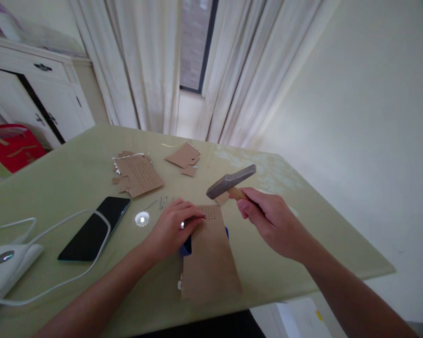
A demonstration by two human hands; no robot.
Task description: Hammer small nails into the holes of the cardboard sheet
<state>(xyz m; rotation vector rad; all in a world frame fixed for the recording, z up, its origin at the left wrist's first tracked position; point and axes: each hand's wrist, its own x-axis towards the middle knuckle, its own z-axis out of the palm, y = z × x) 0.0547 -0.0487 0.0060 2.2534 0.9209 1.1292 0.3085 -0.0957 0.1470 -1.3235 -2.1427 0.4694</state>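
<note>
Head view: the right hand (273, 223) has its fingers wrapped around the wooden handle of a hammer (231, 181), raised above the far end of a cardboard strip (209, 256) lying near the tabletop's (303, 244) near edge. The left hand (172, 227) rests on that strip, fingertips pinched together at its perforated end; what they pinch is too small to tell. Loose nails (162, 203) lie just beyond, a phone (95, 228) toward the left edge.
</note>
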